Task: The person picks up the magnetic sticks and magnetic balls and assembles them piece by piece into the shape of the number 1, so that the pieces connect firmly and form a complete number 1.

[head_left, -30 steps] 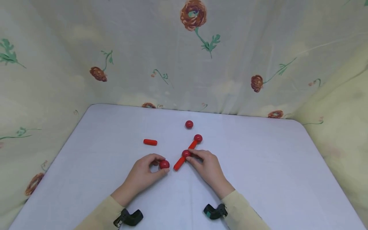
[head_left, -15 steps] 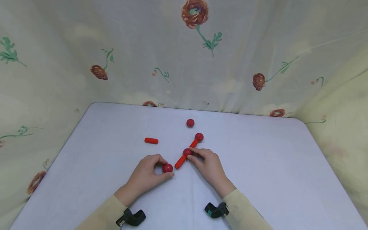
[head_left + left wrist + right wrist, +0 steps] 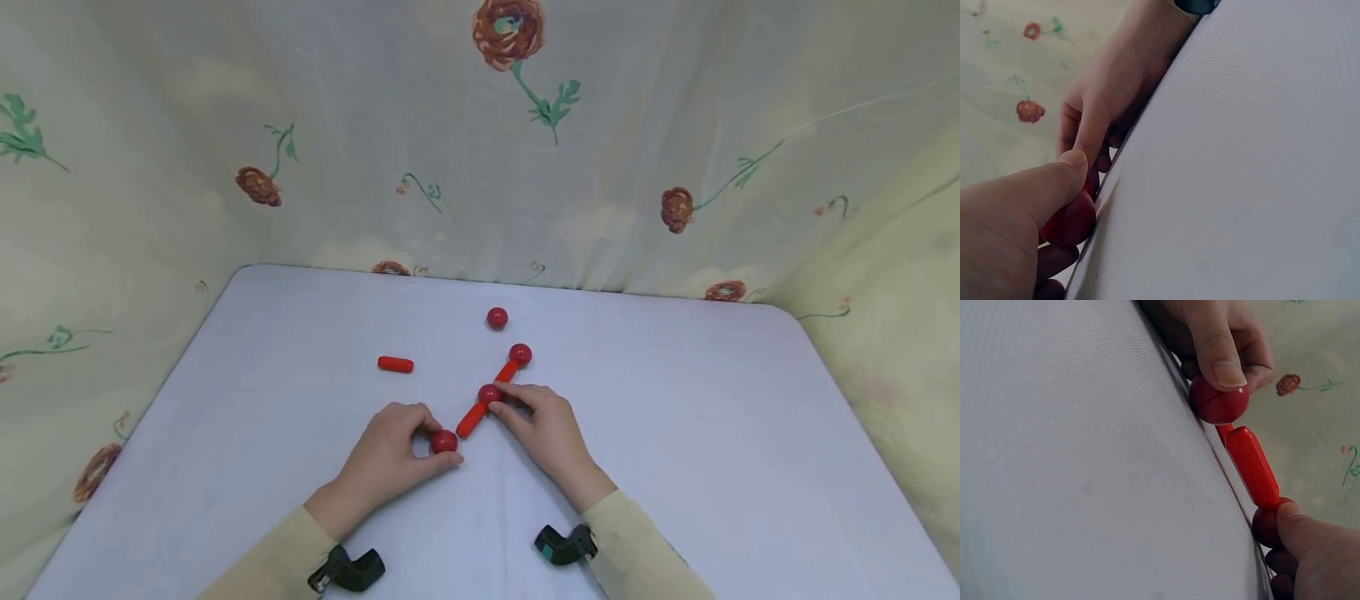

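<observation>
My left hand (image 3: 390,454) pinches a dark red ball (image 3: 444,442) between thumb and fingers, close to the near end of an orange-red rod (image 3: 472,420). In the right wrist view this ball (image 3: 1219,401) shows a thin seam line. My right hand (image 3: 546,429) grips the middle red ball (image 3: 489,393) of a slanting row on the table. From that ball the near rod runs down-left, and a second rod (image 3: 506,372) runs up-right to another red ball (image 3: 521,354). In the left wrist view the held ball (image 3: 1071,220) sits under my thumb.
A loose red ball (image 3: 497,317) lies beyond the row, toward the back of the white table (image 3: 675,417). One loose orange-red rod (image 3: 395,364) lies to the left. A flowered curtain (image 3: 337,125) hangs behind and at the sides.
My left hand has moved right and slightly toward me with its ball, bringing it beside the near rod's end. My right hand keeps its hold on the middle ball.
</observation>
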{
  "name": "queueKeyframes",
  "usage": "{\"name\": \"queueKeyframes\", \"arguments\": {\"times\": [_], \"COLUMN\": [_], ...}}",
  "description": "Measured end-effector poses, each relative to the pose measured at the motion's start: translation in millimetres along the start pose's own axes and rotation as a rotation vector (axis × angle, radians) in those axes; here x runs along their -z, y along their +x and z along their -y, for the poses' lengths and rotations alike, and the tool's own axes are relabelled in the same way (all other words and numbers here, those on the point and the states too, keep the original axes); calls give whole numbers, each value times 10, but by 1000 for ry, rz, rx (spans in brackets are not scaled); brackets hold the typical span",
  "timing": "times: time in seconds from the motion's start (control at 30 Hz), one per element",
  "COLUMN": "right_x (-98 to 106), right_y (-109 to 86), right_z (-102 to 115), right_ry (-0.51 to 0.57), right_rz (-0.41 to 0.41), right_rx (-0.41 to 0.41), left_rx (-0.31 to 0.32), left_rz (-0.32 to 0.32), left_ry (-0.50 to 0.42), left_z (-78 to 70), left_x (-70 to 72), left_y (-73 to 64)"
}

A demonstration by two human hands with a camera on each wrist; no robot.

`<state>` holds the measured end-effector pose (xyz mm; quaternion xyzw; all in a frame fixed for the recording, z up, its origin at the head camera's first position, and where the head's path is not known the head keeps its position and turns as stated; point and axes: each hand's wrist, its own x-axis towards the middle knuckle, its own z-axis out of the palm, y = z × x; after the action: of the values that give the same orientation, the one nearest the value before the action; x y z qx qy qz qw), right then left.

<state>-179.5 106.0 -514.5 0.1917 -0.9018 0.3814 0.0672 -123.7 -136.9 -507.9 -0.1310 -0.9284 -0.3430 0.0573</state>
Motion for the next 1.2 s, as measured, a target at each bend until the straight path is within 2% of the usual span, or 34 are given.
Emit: {"name": "queueKeyframes", "arguments": {"times": [0.33, 0.63, 0.87, 1.2], "right_x": [-8, -21, -25, -29], "right_y": [-4, 2, 2, -3], "right_z": [-17, -38, -28, -3], "right_ry": [0, 2, 16, 22], "right_rz": [-10, -22, -12, -28], "right_rx": [23, 1, -29, -31], "left_rx": [-20, 14, -45, -92], "left_rz": [-8, 15, -6, -18], "left_ry": [26, 31, 68, 53], "left_z": [-19, -60, -43, -4], "left_x": [-41, -30, -31, -47], "left_y": [27, 35, 16, 12]}}
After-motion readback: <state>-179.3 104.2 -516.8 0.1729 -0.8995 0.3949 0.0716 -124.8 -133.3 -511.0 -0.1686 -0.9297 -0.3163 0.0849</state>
